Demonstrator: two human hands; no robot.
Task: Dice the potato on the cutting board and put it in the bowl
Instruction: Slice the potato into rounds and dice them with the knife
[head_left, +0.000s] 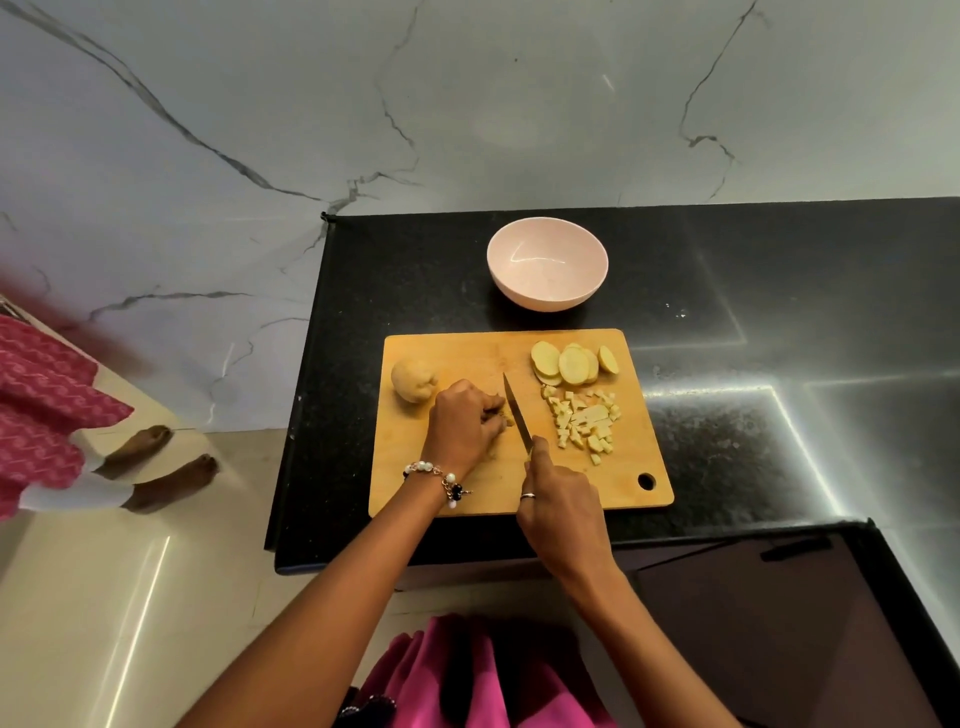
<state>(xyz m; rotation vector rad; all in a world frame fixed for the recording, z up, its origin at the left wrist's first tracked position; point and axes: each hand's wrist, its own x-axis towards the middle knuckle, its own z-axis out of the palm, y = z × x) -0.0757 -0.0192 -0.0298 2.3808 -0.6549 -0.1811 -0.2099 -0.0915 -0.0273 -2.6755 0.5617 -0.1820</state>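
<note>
- Right hand (563, 512), frame centre: its grip is closed round the handle of a knife (518, 414).
- Left hand (464, 426) presses curled fingers onto potato pieces beside the blade.
- Cutting board (467, 353) carries an uncut potato piece (411, 381) at left, slices (573, 362) and dice (586, 420) at right.
- Bowl (547, 263) sits on the counter (779, 270) above the board.

A black speckled countertop (727, 270) fills the right and centre of the frame, with bright streaks of reflected light across its right side. Behind it, across the upper frame, runs a pale marble wall (260, 104) with dark veins. At the left edge, on a glossy cream floor (104, 597), stands a second person's bare feet (171, 467) below a pink patterned garment (47, 405).
</note>
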